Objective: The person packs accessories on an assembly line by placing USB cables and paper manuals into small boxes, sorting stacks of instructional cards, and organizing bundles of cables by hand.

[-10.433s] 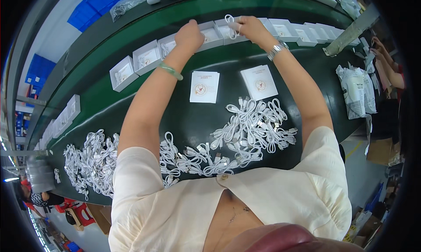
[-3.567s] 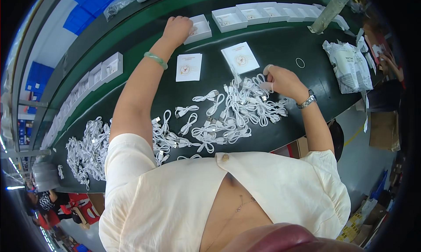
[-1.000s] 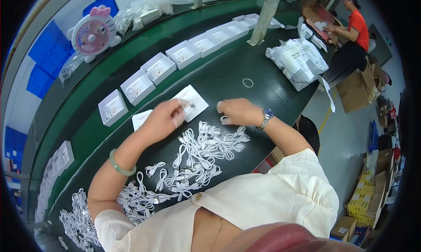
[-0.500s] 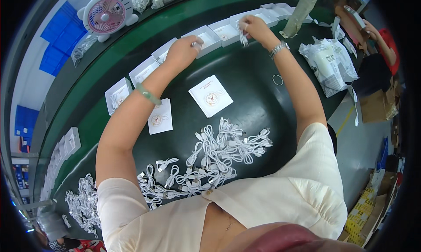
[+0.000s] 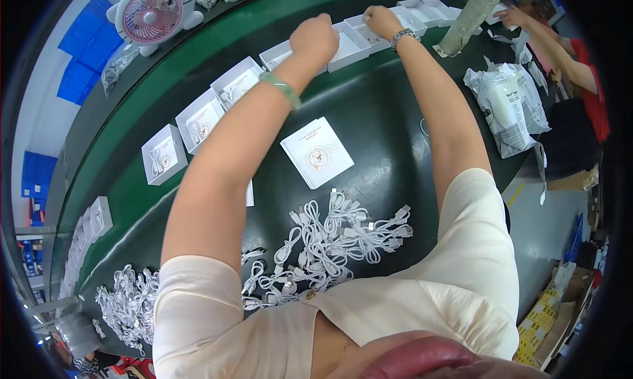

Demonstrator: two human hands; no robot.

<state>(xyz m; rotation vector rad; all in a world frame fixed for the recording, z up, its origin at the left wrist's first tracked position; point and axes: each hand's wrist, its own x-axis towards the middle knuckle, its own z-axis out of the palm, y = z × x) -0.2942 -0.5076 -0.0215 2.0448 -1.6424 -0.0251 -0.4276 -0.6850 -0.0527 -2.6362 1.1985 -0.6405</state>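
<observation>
A curved row of open white boxes runs along the green surface. My left hand (image 5: 315, 41) is closed over a box (image 5: 275, 56) in the middle of the row; what its fingers hold, if anything, is hidden. Farther right, my right hand (image 5: 384, 23) has its fingers curled down at another open box (image 5: 369, 37), and their contents cannot be made out. White cables lie in the leftmost box (image 5: 155, 170) and the one beside it (image 5: 191, 123). Nearer me are a stack of white printed cards (image 5: 318, 153) and a loose pile of bundled white cables (image 5: 330, 237).
A larger cable heap (image 5: 128, 306) and more white boxes (image 5: 84, 237) are at the left. A fan (image 5: 151, 16) stands at the back left. To the right are a post (image 5: 467, 23), a plastic-wrapped package (image 5: 504, 105) and another person's arm (image 5: 550, 49).
My left hand has moved right and farther away along the boxes. The cable dangling from my right hand no longer shows; that hand has shifted slightly farther away. The view has shifted slightly.
</observation>
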